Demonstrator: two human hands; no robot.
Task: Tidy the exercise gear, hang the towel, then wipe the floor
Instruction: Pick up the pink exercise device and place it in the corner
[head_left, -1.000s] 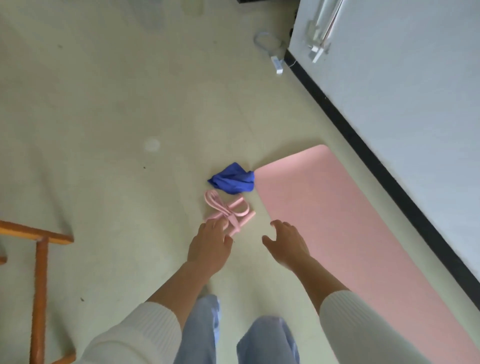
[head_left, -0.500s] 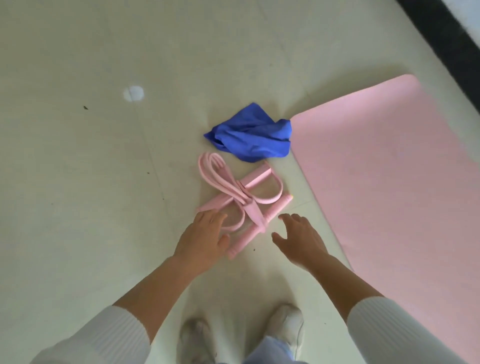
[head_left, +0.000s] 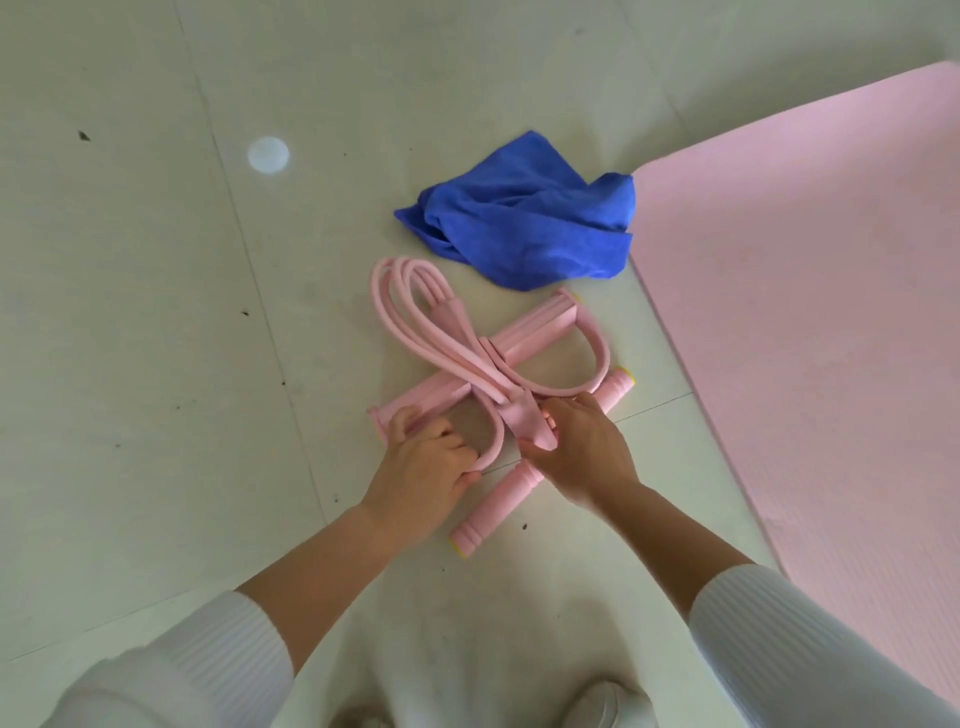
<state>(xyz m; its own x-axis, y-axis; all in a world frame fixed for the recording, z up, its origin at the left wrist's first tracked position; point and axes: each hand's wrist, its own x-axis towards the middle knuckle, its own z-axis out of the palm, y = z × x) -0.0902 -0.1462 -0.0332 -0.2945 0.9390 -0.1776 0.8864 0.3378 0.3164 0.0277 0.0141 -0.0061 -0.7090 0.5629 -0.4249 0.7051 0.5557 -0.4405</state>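
A pink pedal resistance puller (head_left: 498, 358) lies on the pale floor, its tubes looped and its foam bars crossed. My left hand (head_left: 426, 467) is closed on the curved pink foot loop at its left side. My right hand (head_left: 576, 447) grips the lower foam handle bar and the flat pink strap over it. A crumpled blue towel (head_left: 524, 228) lies just beyond the puller, touching the corner of a pink exercise mat (head_left: 800, 332) spread out on the right.
The floor (head_left: 156, 364) is pale tile with dark specks and a round white spot (head_left: 268, 154) at upper left. My white shoe (head_left: 597, 706) shows at the bottom edge between my white sleeves.
I have bent down close to the floor. Both hands, open and reaching before, have come down on the pink puller and closed on it.
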